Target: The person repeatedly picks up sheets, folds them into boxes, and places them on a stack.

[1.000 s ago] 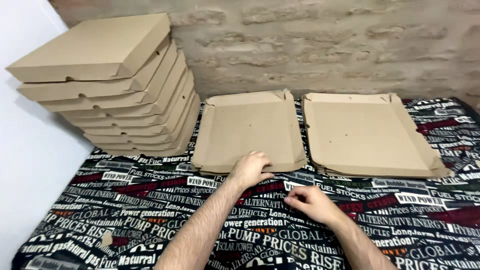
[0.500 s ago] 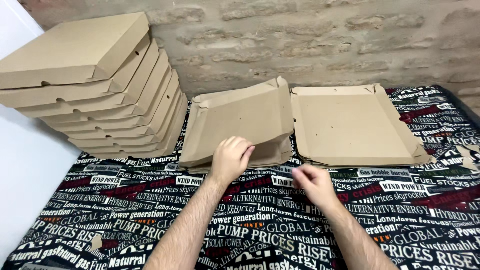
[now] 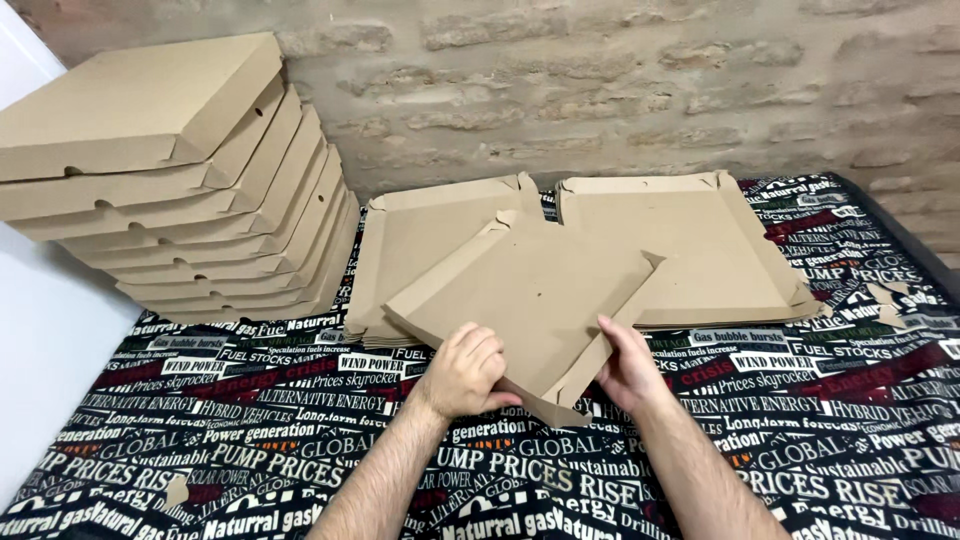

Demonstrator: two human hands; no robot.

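Gripping with both hands, I hold a flat brown cardboard box blank [image 3: 520, 300] lifted and turned at an angle above the cloth. My left hand [image 3: 465, 372] has its fingers [image 3: 482, 350] curled together over the blank's near edge, thumb hidden beneath, pinching the board. My right hand [image 3: 628, 365] clamps the near right flap, fingers pressed together under the card and the thumb along its edge.

I judge the step in hand to be taking one blank off the stack to work on it; the next move calls for bringing it flat in front of me and getting fingertips behind the side flaps without creasing the panel.

The blank is plain, unprinted, with notched corners and narrow flaps already bent up along its edges. Just beyond my fingers lie two low stacks of flat tan blanks [image 3: 700, 250], side by side. Farther left rises a leaning tower of folded shut cardboard boxes [image 3: 170, 190]. Everything sits on a black cloth printed with white and red lettering [image 3: 250, 440], against a rough brick wall [image 3: 600, 90].
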